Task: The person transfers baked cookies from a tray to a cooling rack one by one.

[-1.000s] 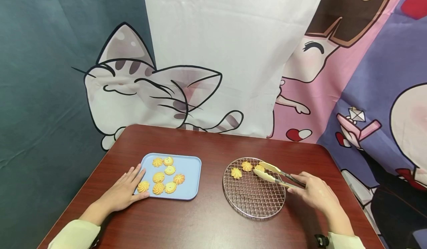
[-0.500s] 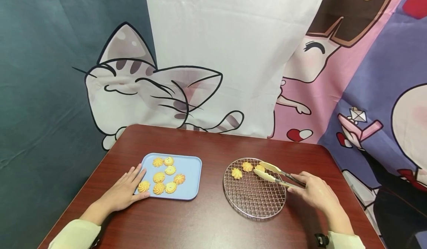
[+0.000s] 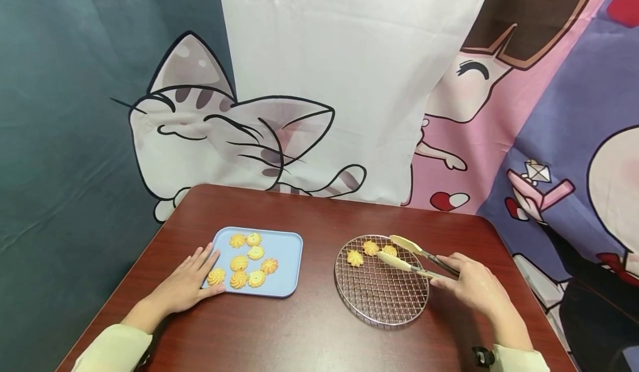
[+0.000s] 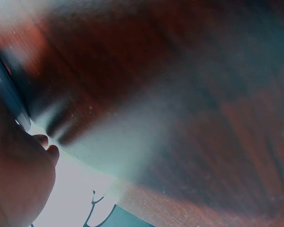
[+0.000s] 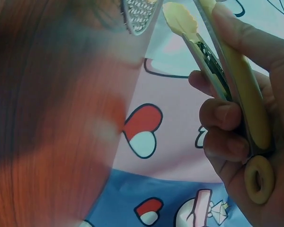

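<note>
The right hand (image 3: 471,286) grips tongs (image 3: 414,255) parted over a cookie (image 3: 389,250) on the wire rack (image 3: 381,305) — seemingly mid-transfer — while the left hand (image 3: 184,286) lies flat against the blue tray (image 3: 287,250); judging by this, the tongs next need careful lining up.

tongs (image 3: 409,255): cream tips, spread apart, over round wire rack (image 3: 381,300) | cookie (image 3: 389,250): between tips, on rack

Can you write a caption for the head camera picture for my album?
Right hand holds tongs over three cookies on a round rack.
</note>
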`<state>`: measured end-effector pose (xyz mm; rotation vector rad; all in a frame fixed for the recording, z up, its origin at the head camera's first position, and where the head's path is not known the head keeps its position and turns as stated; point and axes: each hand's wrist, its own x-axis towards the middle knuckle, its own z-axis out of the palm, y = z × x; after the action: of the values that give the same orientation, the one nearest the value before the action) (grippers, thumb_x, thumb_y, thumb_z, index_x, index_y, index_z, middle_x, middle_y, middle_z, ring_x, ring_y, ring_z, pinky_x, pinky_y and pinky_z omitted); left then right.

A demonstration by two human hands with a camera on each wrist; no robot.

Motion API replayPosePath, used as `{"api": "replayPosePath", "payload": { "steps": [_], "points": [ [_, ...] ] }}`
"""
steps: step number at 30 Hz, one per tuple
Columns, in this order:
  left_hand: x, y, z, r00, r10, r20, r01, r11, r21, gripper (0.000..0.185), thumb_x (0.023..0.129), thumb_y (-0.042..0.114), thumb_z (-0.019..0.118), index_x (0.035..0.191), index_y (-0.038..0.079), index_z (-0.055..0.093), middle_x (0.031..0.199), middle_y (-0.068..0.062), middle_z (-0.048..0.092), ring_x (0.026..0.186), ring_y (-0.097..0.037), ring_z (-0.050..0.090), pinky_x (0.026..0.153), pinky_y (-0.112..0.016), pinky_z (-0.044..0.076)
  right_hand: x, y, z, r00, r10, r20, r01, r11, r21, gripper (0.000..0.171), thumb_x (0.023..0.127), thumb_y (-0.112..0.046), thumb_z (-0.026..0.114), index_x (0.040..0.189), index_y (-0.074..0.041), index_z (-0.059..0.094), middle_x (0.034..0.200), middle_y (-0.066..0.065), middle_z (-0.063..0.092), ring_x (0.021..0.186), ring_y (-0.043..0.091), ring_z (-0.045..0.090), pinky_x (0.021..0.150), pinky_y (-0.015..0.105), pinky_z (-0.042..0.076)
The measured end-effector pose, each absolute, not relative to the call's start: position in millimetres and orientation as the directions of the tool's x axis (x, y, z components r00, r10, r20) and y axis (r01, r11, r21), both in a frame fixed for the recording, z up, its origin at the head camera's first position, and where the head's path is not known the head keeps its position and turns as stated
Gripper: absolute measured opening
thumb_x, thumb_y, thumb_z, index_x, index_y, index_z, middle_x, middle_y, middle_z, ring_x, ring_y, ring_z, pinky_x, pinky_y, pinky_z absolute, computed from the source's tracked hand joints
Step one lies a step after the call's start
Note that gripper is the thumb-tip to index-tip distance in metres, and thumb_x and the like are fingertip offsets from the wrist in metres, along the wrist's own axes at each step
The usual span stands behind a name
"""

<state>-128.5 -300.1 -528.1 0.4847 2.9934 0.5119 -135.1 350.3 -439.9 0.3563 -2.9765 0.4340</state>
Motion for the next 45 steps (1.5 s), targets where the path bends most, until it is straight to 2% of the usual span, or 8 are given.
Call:
{"api": "replayPosePath", "payload": {
  "steps": [7,14,23,30,36,45],
  "points": [
    [-130.0,-300.6,-527.5,-0.947,0.322,-0.011,0.302,0.898,0.319,0.096,0.092,0.067,0.058,0.158,0.002,0.032,0.166,-0.022,0.019,0.150,-0.049,0.019,0.115,-0.066,0.023,-136.9,331.6,-439.3,-0.958,-0.233,0.169,-0.276,0.912,-0.304,0.064,0.078,-0.045,0.086,0.130,-0.011,0.070,0.106,-0.004,0.066,0.090,0.020,0.064,0.076,0.047,0.052],
    [-131.4,-299.6,-526.6,-0.948,0.319,-0.016,0.297,0.898,0.323,0.097,0.092,0.068,0.057,0.158,0.003,0.031,0.167,-0.022,0.018,0.150,-0.049,0.019,0.116,-0.066,0.022,-142.7,299.2,-441.9,-0.936,-0.291,0.195,-0.343,0.875,-0.340,0.066,0.078,-0.043,0.087,0.132,-0.011,0.069,0.104,-0.008,0.064,0.088,0.017,0.063,0.073,0.040,0.051],
    [-131.2,-299.1,-527.4,-0.947,0.320,-0.012,0.300,0.899,0.319,0.097,0.092,0.068,0.058,0.158,0.003,0.032,0.166,-0.022,0.018,0.150,-0.049,0.019,0.116,-0.066,0.022,-149.7,261.5,-444.5,-0.918,-0.355,0.176,-0.395,0.854,-0.338,0.070,0.076,-0.045,0.087,0.136,-0.015,0.067,0.126,0.002,0.065,0.107,0.030,0.068,0.085,0.052,0.055],
    [-130.5,-299.3,-527.1,-0.948,0.319,-0.008,0.300,0.900,0.316,0.096,0.092,0.068,0.058,0.158,0.002,0.032,0.166,-0.023,0.018,0.150,-0.049,0.019,0.116,-0.066,0.022,-155.3,244.5,-447.0,-0.893,-0.409,0.186,-0.449,0.832,-0.325,0.071,0.076,-0.047,0.087,0.136,-0.015,0.066,0.128,-0.002,0.064,0.106,0.026,0.068,0.084,0.050,0.056],
    [-129.2,-298.1,-526.7,-0.949,0.317,-0.006,0.298,0.900,0.317,0.096,0.092,0.067,0.059,0.158,0.002,0.033,0.166,-0.023,0.019,0.150,-0.049,0.019,0.116,-0.066,0.022,-158.6,230.6,-446.0,-0.878,-0.446,0.176,-0.480,0.817,-0.320,0.070,0.076,-0.047,0.086,0.136,-0.017,0.067,0.134,0.008,0.064,0.122,0.031,0.063,0.098,0.053,0.051],
    [-126.7,-296.8,-524.6,-0.948,0.319,-0.006,0.301,0.899,0.318,0.095,0.092,0.066,0.060,0.157,0.001,0.034,0.166,-0.023,0.020,0.150,-0.049,0.020,0.115,-0.066,0.023,-163.8,207.9,-447.3,-0.833,-0.527,0.171,-0.552,0.766,-0.328,0.069,0.078,-0.046,0.085,0.136,-0.015,0.066,0.130,0.005,0.066,0.115,0.028,0.066,0.096,0.049,0.054]
  ]
}}
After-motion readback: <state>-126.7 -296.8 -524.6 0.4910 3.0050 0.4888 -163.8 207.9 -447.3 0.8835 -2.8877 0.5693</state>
